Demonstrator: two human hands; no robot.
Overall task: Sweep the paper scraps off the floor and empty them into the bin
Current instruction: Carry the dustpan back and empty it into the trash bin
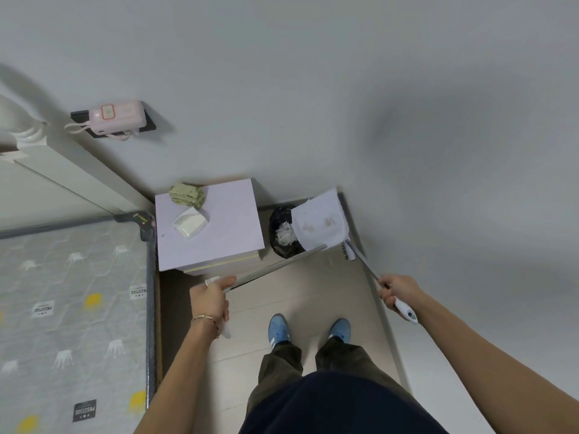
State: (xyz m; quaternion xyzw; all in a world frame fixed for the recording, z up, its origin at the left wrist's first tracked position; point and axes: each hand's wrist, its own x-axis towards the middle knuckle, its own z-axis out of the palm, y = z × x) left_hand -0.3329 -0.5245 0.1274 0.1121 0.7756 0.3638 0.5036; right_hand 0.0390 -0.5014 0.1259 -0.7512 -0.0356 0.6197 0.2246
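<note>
My left hand (210, 297) grips the long grey handle (275, 268) of a white dustpan (319, 221). The pan is tipped over a bin lined with a black bag (279, 245) in the corner. White paper scraps (285, 234) lie inside the bag, just below the pan's edge. My right hand (395, 291) holds the white grip of a small broom, its metal shaft (366, 264) running up to the brush head (348, 250), which rests beside the pan's near right corner. The pan hides the right part of the bin.
A pale lilac bedside cabinet (228, 233) stands left of the bin, with a green cloth (187, 195) and a white dish (190, 226) on top. A mattress (72, 308) fills the left. The wall runs close on the right. My blue shoes (278, 328) stand on light floor tiles.
</note>
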